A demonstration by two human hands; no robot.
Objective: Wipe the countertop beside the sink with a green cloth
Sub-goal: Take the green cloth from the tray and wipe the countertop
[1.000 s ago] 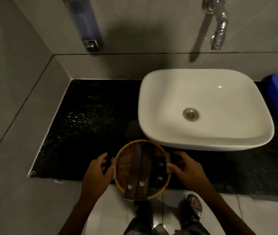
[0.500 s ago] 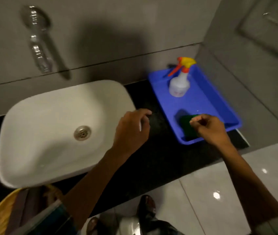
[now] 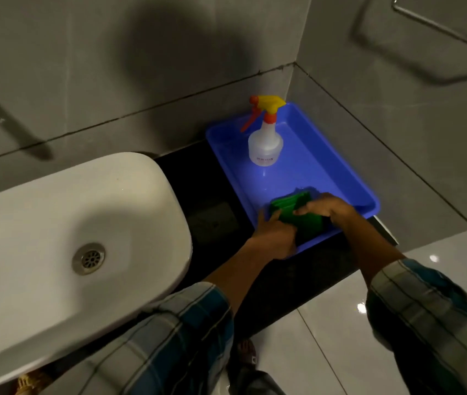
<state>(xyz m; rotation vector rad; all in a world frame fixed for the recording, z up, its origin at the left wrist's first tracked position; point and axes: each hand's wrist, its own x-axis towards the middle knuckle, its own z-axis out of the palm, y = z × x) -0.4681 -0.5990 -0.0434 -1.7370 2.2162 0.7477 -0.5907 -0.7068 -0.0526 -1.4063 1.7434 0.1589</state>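
Observation:
A folded green cloth (image 3: 297,213) lies at the near end of a blue tray (image 3: 326,166) on the black countertop (image 3: 212,201), right of the white sink (image 3: 55,238). My left hand (image 3: 273,233) grips the cloth's left edge, with the thumb against its side. My right hand (image 3: 327,209) rests on top of the cloth with fingers curled over it. Both hands hide part of the cloth.
A clear spray bottle (image 3: 265,138) with a yellow and orange trigger stands at the far end of the tray. Grey tiled walls close the corner behind and to the right. A wicker basket (image 3: 28,382) peeks out at the bottom left edge.
My view swung right from the basket to the tray. My left hand moved from beside the sink onto the cloth's left edge, and my right hand settled over the cloth.

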